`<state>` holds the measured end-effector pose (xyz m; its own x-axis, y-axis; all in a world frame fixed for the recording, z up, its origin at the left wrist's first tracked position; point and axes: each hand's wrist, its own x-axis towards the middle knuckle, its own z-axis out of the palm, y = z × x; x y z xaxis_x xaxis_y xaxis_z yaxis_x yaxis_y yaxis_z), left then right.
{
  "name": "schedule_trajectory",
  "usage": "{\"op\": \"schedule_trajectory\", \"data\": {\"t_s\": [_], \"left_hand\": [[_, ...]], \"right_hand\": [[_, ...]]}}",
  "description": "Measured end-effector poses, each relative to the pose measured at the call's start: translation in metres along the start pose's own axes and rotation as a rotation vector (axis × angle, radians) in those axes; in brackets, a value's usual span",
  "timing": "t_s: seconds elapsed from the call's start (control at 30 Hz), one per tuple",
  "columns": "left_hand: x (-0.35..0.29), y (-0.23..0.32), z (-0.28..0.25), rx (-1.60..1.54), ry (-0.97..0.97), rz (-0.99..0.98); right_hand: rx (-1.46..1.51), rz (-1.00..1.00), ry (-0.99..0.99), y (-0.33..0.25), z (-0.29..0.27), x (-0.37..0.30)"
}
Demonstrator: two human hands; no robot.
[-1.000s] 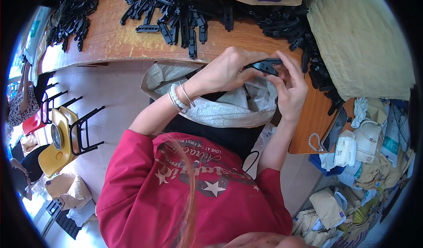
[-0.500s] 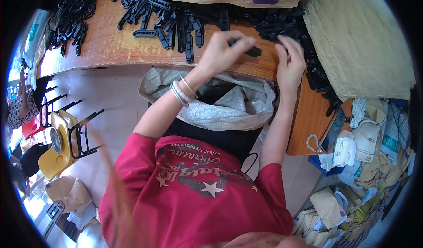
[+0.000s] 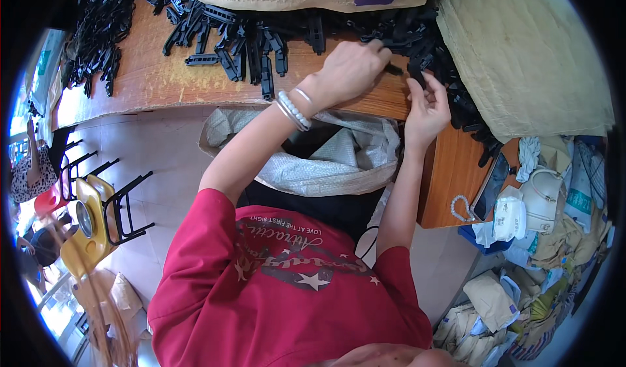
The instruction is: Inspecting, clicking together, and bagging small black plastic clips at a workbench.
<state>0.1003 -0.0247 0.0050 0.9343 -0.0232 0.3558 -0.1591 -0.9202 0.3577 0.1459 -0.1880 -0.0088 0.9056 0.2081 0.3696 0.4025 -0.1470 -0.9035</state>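
Note:
My left hand [image 3: 355, 70], wearing bracelets on its wrist, is over the table with its fingers curled. A small black plastic piece [image 3: 394, 70] pokes out by its fingertips; most of it is hidden. Close by on the right, my right hand [image 3: 428, 111] pinches a black plastic part [image 3: 416, 72] between thumb and fingers, at the edge of a heap of similar parts [image 3: 407, 31]. More long, slotted black parts [image 3: 267, 77] lie across the far side of the wooden table [image 3: 163, 73]. Below my hands, an open white woven sack [image 3: 326, 171] hangs at the table's front edge.
Large tan paper sacks [image 3: 521, 60] stand at the back and right. Another black heap [image 3: 98, 34] lies far left. On the right are a phone [image 3: 490, 188], a bead bracelet [image 3: 463, 209], a tissue pack [image 3: 509, 220] and a white bag [image 3: 542, 197]. Yellow chairs [image 3: 88, 243] stand left.
My left hand has moved right, toward the heap and my right hand. My right hand has shifted slightly down and now pinches a black part. The view has shifted a little.

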Motion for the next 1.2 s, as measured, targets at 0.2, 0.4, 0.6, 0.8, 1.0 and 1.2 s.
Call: {"op": "schedule_trajectory", "data": {"t_s": [0.2,0.4,0.6,0.8,1.0,1.2], "left_hand": [[-0.017,0.003,-0.01,-0.862,0.074,-0.394],[-0.029,-0.001,-0.012,-0.937,0.066,-0.429],[-0.037,0.014,-0.045,-0.891,-0.192,-0.417],[-0.051,0.014,-0.044,-0.48,-0.014,-0.11],[-0.055,0.014,-0.052,-0.461,-0.014,-0.018],[-0.063,0.02,-0.055,-0.428,-0.081,-0.039]], "right_hand": [[0.262,0.155,-0.353,-0.012,-0.015,-0.005],[0.232,0.115,-0.392,-0.016,-0.003,-0.008],[0.066,-0.059,-0.295,-0.028,0.001,-0.021],[-0.04,-0.163,-0.28,-0.045,0.001,-0.017],[0.021,-0.053,-0.448,-0.034,-0.006,-0.02],[0.064,-0.043,-0.417,-0.034,-0.004,-0.024]]}}
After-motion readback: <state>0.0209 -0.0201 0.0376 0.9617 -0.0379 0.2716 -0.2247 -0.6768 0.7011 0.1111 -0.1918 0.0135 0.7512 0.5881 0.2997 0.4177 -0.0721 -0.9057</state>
